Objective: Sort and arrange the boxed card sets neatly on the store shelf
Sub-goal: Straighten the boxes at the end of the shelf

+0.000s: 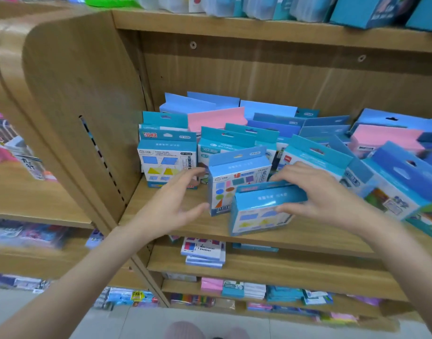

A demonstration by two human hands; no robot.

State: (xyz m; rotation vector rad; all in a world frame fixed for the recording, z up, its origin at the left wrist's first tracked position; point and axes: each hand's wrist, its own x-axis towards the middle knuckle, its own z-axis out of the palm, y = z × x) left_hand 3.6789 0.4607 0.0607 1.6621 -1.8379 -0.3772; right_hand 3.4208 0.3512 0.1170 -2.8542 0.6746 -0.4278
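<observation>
Head view: right hand (325, 192) grips a front box (261, 209), left hand (176, 199) spread open; pile (393, 172) at 3 o'clock unsorted (barely started, I'd say).

Single head-worn wide-angle view, forward and down, close on the wooden shelf (185, 223) at arm's reach.

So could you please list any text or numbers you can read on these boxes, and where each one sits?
"CY-0153": box at far left, white upper band.
"15": middle box, front face.
Chinese print on those boxes, the box in the right hand and the rest: too blurred.
</observation>
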